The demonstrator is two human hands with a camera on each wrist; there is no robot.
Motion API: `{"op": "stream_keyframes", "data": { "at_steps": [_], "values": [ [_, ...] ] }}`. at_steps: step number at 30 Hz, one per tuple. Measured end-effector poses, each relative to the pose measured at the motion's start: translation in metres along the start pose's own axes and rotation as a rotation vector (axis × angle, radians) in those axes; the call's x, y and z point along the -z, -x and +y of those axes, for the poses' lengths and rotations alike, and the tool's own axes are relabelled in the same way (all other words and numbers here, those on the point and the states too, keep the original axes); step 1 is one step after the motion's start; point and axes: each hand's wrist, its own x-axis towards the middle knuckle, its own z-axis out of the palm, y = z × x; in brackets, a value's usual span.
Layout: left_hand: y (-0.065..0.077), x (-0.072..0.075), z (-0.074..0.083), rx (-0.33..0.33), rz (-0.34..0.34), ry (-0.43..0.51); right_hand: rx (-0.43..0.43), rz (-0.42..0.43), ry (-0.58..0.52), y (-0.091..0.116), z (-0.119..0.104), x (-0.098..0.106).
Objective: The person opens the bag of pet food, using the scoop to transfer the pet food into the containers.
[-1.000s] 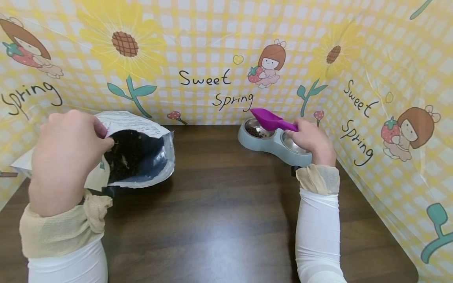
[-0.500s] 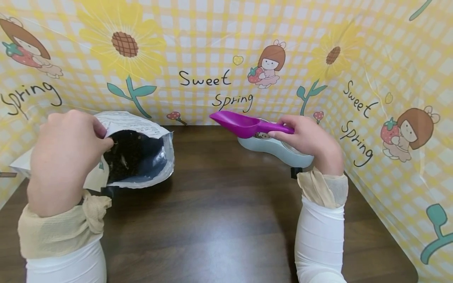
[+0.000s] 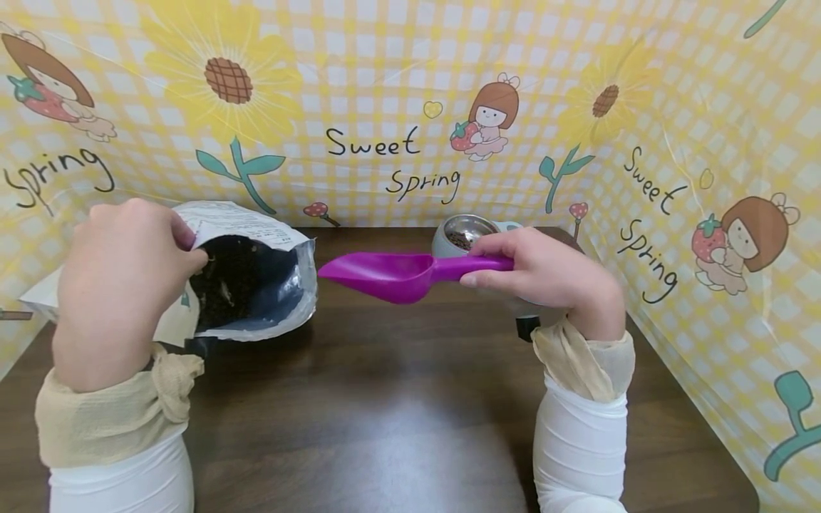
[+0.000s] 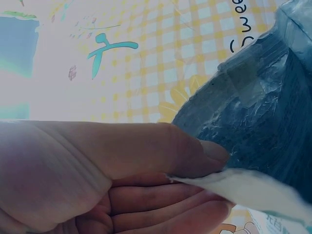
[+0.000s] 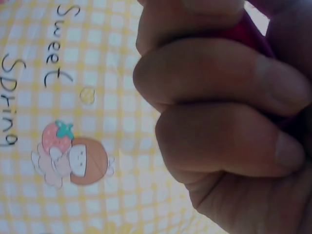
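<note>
The back and both sides of the frame are filled by a yellow-and-white checked cloth (image 3: 359, 71), on which sunflowers, strawberry-holding figures and the words "Sweet Spring" are printed. Below it, the lower part of the frame is taken up by a dark wooden counter (image 3: 385, 427). At the left of the frame a large bag (image 3: 306, 310) is seen lying tilted, its wide mouth turned towards the camera and its bluish, shiny lining shown. White sleeves (image 3: 580, 442) with tan cuffs (image 3: 109, 420) are worn on both arms, which are brought in from the lower left and lower right. By the left hand (image 3: 122, 285), at the left, the edge of the bag's mouth is pinched between thumb and fingers. By the right hand (image 3: 545, 278), right of centre, a scoop's handle is held in curled fingers. Near the right of centre, against the cloth, a pale blue bowl (image 3: 441, 246) with a steel inside is partly hidden behind that hand. The purple scoop (image 3: 385, 278) is held level in mid-frame, hollow side up, its tip pointed left at the bag's edge; whether they touch cannot be told. Dark contents (image 3: 221, 292) are seen inside the bag, and small brown pellets (image 3: 458, 239) in the bowl.
</note>
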Motion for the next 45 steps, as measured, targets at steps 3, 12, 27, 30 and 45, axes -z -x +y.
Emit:
{"op": "stream_keyframes", "data": {
  "at_steps": [3, 12, 27, 30, 45],
  "values": [
    [0.0, 0.001, 0.001, 0.0, 0.001, -0.002, 0.004, -0.029, 0.007, -0.003, -0.008, -0.004],
    [-0.001, 0.001, 0.0, -0.023, 0.003, 0.005, 0.093, 0.02, 0.097, -0.021, -0.05, -0.031],
    [0.0, 0.002, -0.002, -0.015, -0.002, 0.009, 0.02, 0.211, 0.41, -0.081, -0.136, -0.105],
    [0.0, 0.002, -0.002, -0.016, -0.003, 0.018, -0.015, 0.229, 0.488, -0.089, -0.148, -0.117],
    [0.0, 0.001, -0.001, -0.016, -0.01, 0.015, -0.042, 0.348, 0.723, -0.115, -0.179, -0.178]
  ]
}}
